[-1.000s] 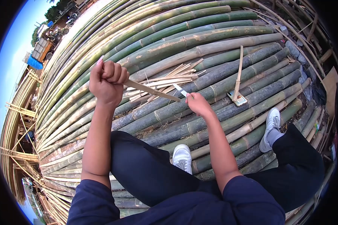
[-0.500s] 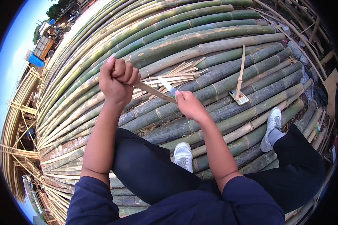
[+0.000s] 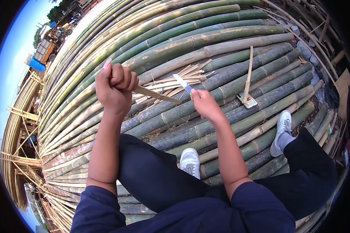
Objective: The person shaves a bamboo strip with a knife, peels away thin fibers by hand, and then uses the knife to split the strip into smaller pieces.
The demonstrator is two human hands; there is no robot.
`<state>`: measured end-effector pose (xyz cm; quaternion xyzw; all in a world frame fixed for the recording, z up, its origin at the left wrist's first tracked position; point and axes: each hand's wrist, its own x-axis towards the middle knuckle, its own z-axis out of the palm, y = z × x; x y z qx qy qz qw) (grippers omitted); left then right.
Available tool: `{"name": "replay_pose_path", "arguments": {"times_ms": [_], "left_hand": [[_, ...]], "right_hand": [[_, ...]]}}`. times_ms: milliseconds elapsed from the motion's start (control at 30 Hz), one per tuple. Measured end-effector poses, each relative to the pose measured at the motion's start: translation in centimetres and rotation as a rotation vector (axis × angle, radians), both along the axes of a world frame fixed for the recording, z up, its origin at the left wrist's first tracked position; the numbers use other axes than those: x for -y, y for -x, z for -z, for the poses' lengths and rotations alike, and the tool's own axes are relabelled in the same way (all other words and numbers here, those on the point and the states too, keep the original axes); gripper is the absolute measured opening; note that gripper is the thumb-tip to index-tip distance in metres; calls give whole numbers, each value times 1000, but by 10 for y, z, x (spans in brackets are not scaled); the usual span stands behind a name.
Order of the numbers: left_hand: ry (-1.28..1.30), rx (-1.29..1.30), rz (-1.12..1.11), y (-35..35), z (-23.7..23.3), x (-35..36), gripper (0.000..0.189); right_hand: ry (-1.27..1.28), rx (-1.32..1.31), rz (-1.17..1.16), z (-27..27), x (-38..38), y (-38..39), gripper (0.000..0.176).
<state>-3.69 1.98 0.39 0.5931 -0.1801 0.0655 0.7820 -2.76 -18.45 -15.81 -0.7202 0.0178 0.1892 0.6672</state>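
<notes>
Plainly, left hand [image 3: 116, 87]: clenched in a fist around one end of the strip, with the thumb pointing up, away from the curled fingers.
Strip [image 3: 155, 94]: stuck out from the right side of that fist, ran rightward and slightly back toward the body, and ended near the right hand.
Right hand [image 3: 206, 104]: clamped its fingers on the handle of the knife, with the thumb laid along it; was the nearer hand to the strip's free end.
Knife [image 3: 182, 82]: pointed forward and to the left, with a pale, bare blade; sat just beyond the strip's free end — apart from it in this view, though too hard to judge in depth.
Long axes: met at a narrow angle, both slanting from far left to near right — steeper for the blade, flatter for the strip.
Pile [image 3: 196, 78]: lay beyond the strip and the knife, loose and pale.
Poles [image 3: 221, 35]: lay side by side beneath it all, some green, some dark.
Stick [image 3: 249, 70]: slanted across the poles to the right of the right hand.
Device [image 3: 252, 102]: rested under the stick's near end; too small to identify.
Shoe [image 3: 189, 163]: stood on the poles, closer to the body than either hand.
</notes>
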Motion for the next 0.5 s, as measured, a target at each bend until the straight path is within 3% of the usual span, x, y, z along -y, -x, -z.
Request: {"name": "replay_pose_path", "arguments": {"times_ms": [500], "left_hand": [[-44,-27,50,-9,2,2,53]], "right_hand": [[-5,-23,-45,-1,-15,7,34]]}}
